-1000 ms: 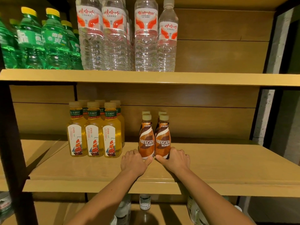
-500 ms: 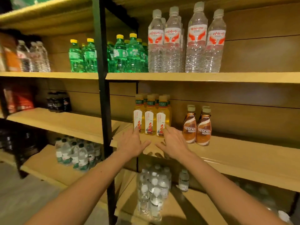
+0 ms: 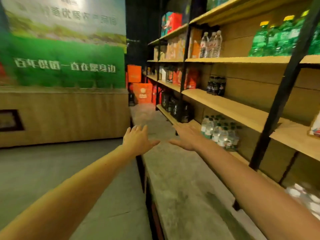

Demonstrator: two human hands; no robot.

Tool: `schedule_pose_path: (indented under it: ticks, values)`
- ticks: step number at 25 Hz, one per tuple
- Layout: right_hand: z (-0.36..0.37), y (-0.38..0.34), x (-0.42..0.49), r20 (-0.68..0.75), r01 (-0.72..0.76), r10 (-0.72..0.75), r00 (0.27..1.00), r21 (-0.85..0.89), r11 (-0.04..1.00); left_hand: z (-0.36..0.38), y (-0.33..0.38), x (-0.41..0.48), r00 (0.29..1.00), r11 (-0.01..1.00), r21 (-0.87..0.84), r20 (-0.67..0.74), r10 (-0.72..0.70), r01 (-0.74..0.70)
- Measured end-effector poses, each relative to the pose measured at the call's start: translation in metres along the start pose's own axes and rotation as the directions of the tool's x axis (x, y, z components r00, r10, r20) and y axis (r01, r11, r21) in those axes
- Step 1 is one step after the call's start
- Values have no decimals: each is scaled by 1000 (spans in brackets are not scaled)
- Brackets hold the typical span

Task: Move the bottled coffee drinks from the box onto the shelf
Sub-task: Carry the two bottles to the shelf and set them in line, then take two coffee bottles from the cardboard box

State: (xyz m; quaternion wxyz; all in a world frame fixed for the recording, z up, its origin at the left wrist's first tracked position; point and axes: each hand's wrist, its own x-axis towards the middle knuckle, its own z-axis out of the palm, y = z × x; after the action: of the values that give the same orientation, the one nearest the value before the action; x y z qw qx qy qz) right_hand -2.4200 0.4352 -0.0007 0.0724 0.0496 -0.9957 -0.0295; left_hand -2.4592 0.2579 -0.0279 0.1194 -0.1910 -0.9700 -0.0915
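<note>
My left hand [image 3: 137, 141] and my right hand [image 3: 186, 138] are stretched out in front of me over the grey floor, both empty with fingers spread. The wooden shelf unit [image 3: 230, 108] runs along the right side of the view. The coffee bottles and the box are out of sight; the view is turned left, away from that shelf bay.
Green soda bottles [image 3: 277, 38] and clear water bottles [image 3: 210, 44] stand on an upper shelf. Dark bottles [image 3: 216, 85] sit on the middle shelf, small water bottles [image 3: 220, 134] low down. A black shelf post [image 3: 284, 87] stands near right. A green banner [image 3: 65, 64] hangs above a wooden counter [image 3: 64, 116]; orange boxes [image 3: 142, 94] lie far down the aisle.
My hands let go of the two coffee bottles on the shelf and pulled back empty. The view swung left, so the coffee bottles left the frame.
</note>
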Motion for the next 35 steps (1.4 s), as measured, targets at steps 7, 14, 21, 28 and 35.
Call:
schedule_pose_path:
  ticks: [7, 14, 21, 28, 35]
  values:
    - [-13, -267, 102, -56, 390, -390, 919, -10, 921, -68, -262, -108, 906, 898, 125, -91, -414, 423]
    - [-27, -563, 150, -136, 682, -673, 727, 24, 731, -145, -495, -231, 732, 691, 245, -166, -661, 680]
    - [-27, -791, 165, -186, 864, -847, 498, 26, 503, -193, -639, -340, 511, 460, 245, -224, -830, 853]
    - [2, -971, 195, -215, 974, -951, 221, 7, 225, -198, -761, -414, 254, 181, 261, -280, -926, 948]
    - [42, -1114, 212, -126, 997, -989, -72, 2, -73, -172, -850, -455, -48, -91, 150, -269, -962, 985]
